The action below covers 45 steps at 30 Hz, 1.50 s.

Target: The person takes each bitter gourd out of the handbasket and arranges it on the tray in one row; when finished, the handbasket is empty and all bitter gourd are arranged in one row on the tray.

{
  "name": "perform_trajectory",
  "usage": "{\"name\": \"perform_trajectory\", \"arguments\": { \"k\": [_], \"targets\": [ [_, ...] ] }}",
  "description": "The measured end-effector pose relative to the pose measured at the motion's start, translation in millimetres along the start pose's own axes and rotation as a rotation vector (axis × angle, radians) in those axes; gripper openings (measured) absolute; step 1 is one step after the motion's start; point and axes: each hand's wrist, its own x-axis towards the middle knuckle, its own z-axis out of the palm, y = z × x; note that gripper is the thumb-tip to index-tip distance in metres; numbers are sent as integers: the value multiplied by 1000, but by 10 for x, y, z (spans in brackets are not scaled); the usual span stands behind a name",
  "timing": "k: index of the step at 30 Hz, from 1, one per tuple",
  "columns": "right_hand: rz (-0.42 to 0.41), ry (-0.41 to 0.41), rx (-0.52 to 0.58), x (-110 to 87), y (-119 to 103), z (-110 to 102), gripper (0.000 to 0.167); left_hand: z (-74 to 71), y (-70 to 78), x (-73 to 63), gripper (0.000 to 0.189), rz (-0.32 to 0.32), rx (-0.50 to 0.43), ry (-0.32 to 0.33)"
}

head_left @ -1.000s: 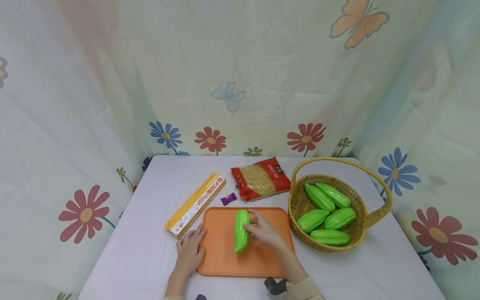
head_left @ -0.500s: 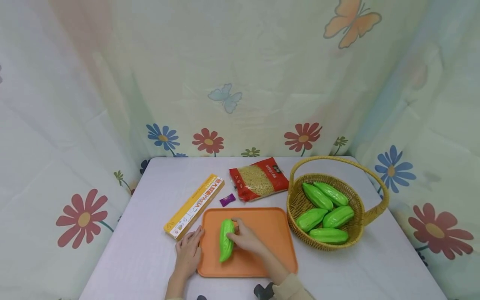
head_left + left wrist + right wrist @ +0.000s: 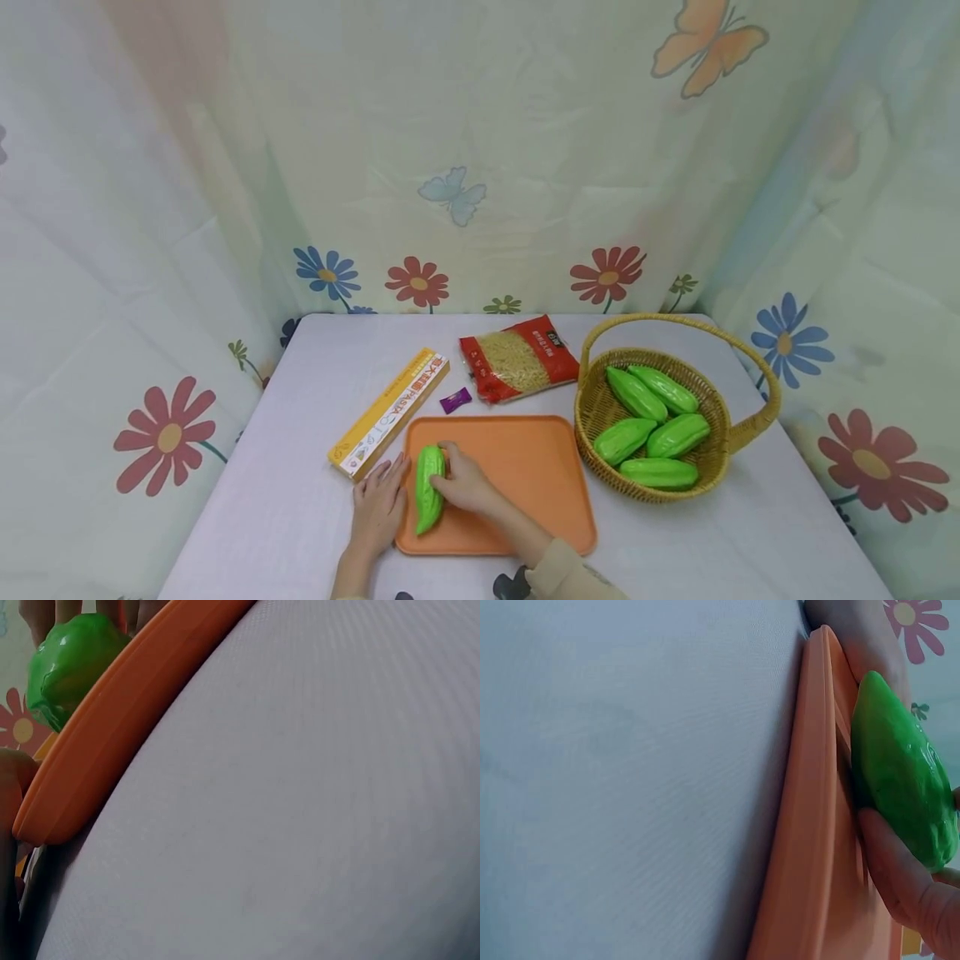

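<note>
A glossy green bitter melon (image 3: 429,493), ribbed and tapered, is at the left side of the orange tray (image 3: 525,458). My right hand (image 3: 468,486) holds it from its right side, thumb toward me and fingers at the far side. In the right wrist view the thumb (image 3: 892,862) presses along the bitter melon (image 3: 900,765), close over the tray floor. My left hand (image 3: 377,510) rests at the tray's left rim, its fingers extended. The left wrist view has the bitter melon's end (image 3: 71,671) above the tray wall (image 3: 105,742), with fingers behind it.
A wicker basket (image 3: 588,417) with a tall handle stands to the right, holding several more bitter melons (image 3: 660,473). Behind the tray lie a purple wrapped candy (image 3: 455,401) and a red pasta bag (image 3: 517,360). A yellow pasta box (image 3: 388,414) slants beyond my left hand.
My right hand has carried the bitter melon leftward and slightly nearer across the tray, from its middle to its left side. The left hand stays at the left rim.
</note>
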Motion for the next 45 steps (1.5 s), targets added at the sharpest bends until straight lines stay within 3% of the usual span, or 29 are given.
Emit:
{"name": "perform_trajectory", "arguments": {
  "k": [12, 24, 31, 38, 45],
  "targets": [
    [21, -18, -38, 11, -68, 164, 60, -10, 7, -50, 40, -34, -17, -7],
    [17, 38, 3, 46, -13, 15, 56, -14, -4, -7, 41, 0, -19, 24],
    [35, 3, 33, 1, -45, -56, 52, -12, 1, -38, 41, -42, -25, -5],
    [-14, -3, 50, -21, -95, -276, 39, -30, 6, -39, 41, -26, -30, 24],
    [-16, -26, -92, 13, -169, -658, 35, -22, 0, -15, 40, 4, -27, 43]
  ]
}}
